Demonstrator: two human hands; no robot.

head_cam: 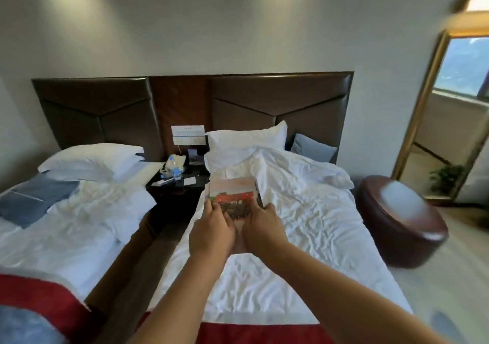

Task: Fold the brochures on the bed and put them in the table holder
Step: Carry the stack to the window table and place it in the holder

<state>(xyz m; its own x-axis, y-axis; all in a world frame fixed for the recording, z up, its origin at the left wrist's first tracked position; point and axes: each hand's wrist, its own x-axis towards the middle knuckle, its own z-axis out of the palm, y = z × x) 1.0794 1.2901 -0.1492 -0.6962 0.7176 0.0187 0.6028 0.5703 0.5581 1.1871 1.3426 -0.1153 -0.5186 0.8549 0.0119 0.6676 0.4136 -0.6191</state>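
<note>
Head: brochure [234, 198] held up over right bed [304, 224], printed face to camera, top toward headboard [280, 100], long axis roughly left-right, right flap bent back. Left hand [211, 235] and right hand [260, 231] pinch its lower corners, fingers curled narrow.

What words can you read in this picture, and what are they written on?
No text here can be read for sure.
Brochure, gripped by the left hand and the right hand: print too blurred to read.
Wall sign: lines too blurred to read.
Water bottles: labels too small to read.
</note>
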